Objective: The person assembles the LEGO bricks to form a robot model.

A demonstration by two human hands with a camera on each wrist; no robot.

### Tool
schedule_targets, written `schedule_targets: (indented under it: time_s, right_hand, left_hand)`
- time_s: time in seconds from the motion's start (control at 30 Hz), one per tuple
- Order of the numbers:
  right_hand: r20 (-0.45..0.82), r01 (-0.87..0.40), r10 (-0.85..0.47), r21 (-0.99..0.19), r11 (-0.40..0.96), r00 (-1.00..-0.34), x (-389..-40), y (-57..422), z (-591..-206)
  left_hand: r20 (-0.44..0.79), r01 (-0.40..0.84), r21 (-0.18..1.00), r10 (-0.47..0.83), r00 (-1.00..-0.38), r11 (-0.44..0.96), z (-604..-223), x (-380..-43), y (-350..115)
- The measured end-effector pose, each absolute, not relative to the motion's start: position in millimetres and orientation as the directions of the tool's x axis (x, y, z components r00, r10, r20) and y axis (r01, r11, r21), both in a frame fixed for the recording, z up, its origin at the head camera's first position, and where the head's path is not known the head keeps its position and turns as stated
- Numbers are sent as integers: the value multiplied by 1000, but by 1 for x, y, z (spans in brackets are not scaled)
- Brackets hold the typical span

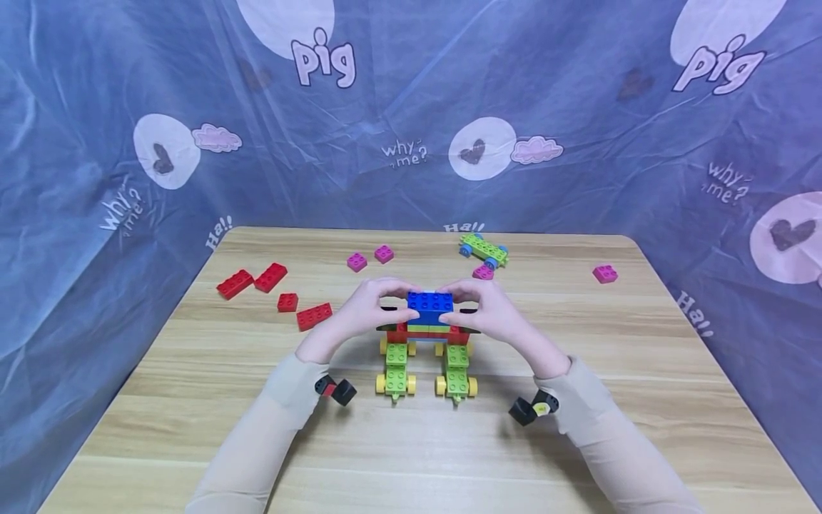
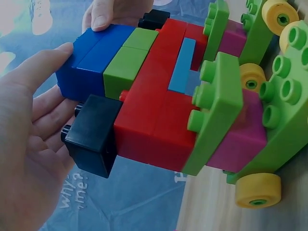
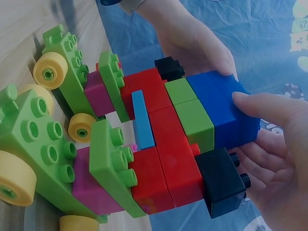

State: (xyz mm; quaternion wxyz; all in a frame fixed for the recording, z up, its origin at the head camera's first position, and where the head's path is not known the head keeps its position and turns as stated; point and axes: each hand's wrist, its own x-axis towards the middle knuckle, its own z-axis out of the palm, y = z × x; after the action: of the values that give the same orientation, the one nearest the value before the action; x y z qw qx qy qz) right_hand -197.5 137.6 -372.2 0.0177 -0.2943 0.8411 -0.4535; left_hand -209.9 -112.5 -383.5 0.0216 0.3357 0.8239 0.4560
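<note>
On the table stands a model of toy building bricks with a blue block on top, made of two stacked blue layers in the wrist views. My left hand holds its left end, thumb on the near face and fingers behind; my right hand holds the right end the same way. Beneath the blue are green bricks, then red bricks. Black slanted bricks jut out at both sides. Lower down are green plates, magenta bricks and two green bases with yellow wheels.
Several red bricks lie at the left. Small magenta bricks are scattered along the back, one magenta brick far right. A green car base with blue wheels sits at the back. A printed blue cloth hangs behind the table.
</note>
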Motion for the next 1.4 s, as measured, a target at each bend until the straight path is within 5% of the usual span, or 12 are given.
schedule_targets:
  time_s: [0.57,1.4]
  right_hand:
    - [257,-540,-567,-734,412,-783,-201,138,-371]
    - [220,-491,-569,-783,381,-792,-203,135,-381]
  left_hand:
    - [321,636,698,652,-687,327,-384,-214,-115]
    - [271,601,714,649,-711,361,-396,-217,-113]
